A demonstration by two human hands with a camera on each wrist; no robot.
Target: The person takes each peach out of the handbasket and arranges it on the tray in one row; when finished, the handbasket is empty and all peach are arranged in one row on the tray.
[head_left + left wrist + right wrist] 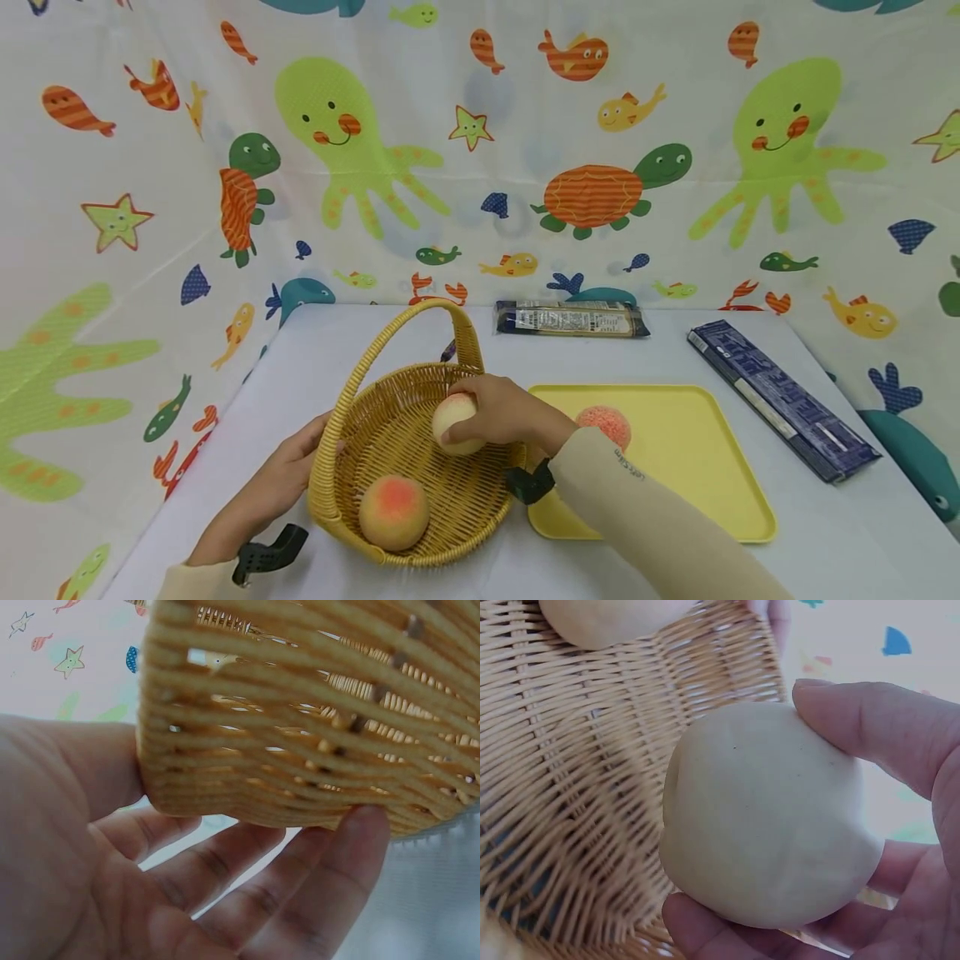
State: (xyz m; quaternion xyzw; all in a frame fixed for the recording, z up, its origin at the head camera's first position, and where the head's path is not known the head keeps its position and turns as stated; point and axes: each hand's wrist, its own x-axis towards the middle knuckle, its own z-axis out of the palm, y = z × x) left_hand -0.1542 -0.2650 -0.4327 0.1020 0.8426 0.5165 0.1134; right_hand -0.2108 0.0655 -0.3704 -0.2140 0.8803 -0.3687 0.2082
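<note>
A woven wicker basket (465,500) with an arched handle is tilted on the table. My left hand (292,467) grips its left side; in the left wrist view the thumb lies against the wicker and the fingers (255,892) reach beneath it. Inside the basket's near part lies a yellow peach (393,512) with a red blush. My right hand (502,408) holds a pale peach (769,817) between thumb and fingers, over the basket's interior. Whether this peach touches the wicker I cannot tell.
A yellow tray (690,467) lies to the right, bearing a pink speckled round thing (606,425) partly behind the right sleeve. Toward the back lies a dark packet (570,318). A long dark-blue box (783,400) lies at the right. A patterned cloth (480,183) hangs behind.
</note>
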